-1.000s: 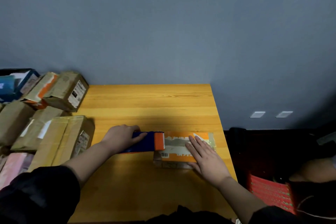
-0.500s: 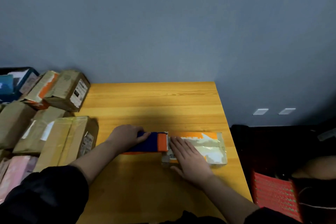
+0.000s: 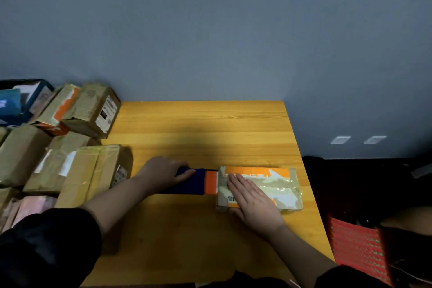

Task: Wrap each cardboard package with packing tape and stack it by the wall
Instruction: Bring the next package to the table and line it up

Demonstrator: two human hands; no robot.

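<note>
A small cardboard package (image 3: 278, 184) with orange print and a barcode label lies near the right edge of the wooden table (image 3: 205, 128). A strip of clear tape runs along its top. My right hand (image 3: 252, 199) lies flat on the package's left part, fingers straight, pressing the tape down. My left hand (image 3: 163, 170) grips a dark blue and orange tape dispenser (image 3: 198, 181) that touches the package's left end.
A heap of taped cardboard packages (image 3: 70, 159) fills the table's left side up to the grey wall (image 3: 210, 30). A blue box (image 3: 14, 103) sits at the far left. Right of the table stand dark things and a red patterned item (image 3: 360, 248).
My right hand slid left along the package top, from its right part to its left end. The dispenser stayed at the package's left end. The view shifted slightly.
</note>
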